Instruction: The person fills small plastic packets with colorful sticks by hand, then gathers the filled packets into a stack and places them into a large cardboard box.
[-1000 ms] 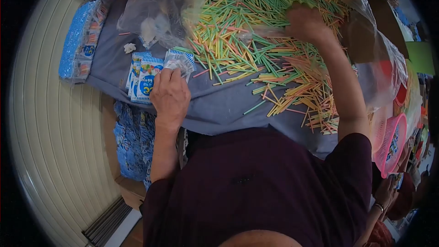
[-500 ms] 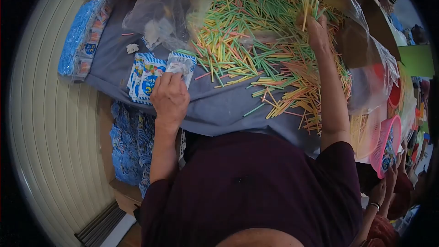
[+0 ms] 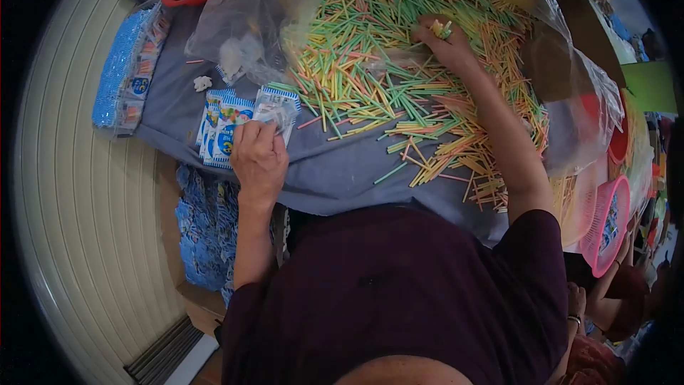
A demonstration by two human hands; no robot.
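Fingers of the right hand (image 3: 445, 39) are closed on a small bunch of coloured sticks (image 3: 441, 28), pinched just above the large loose heap of sticks (image 3: 385, 64) spread over the grey cloth (image 3: 335, 164). The left hand (image 3: 258, 153) is laid knuckles-up at the near edge of a row of small blue-and-white printed sachets (image 3: 224, 128); one clear sachet (image 3: 276, 107) is touched by the fingertips, though whether it is actually gripped cannot be told.

Progress, as judged: only a few sachets are laid out beside the left hand, while the heap is noted as very large and barely reduced. A mass of similar blue packets (image 3: 206, 232) is seen below the table edge, possibly finished stock. Most of the work is estimated as remaining.

Surroundings: a crumpled clear plastic bag (image 3: 242, 21) lies beyond the sachets, a long blue wrapped pack (image 3: 125, 71) at the far left, a pink basket (image 3: 605, 224) at the right edge. Another person's hand (image 3: 576, 306) is visible at lower right.
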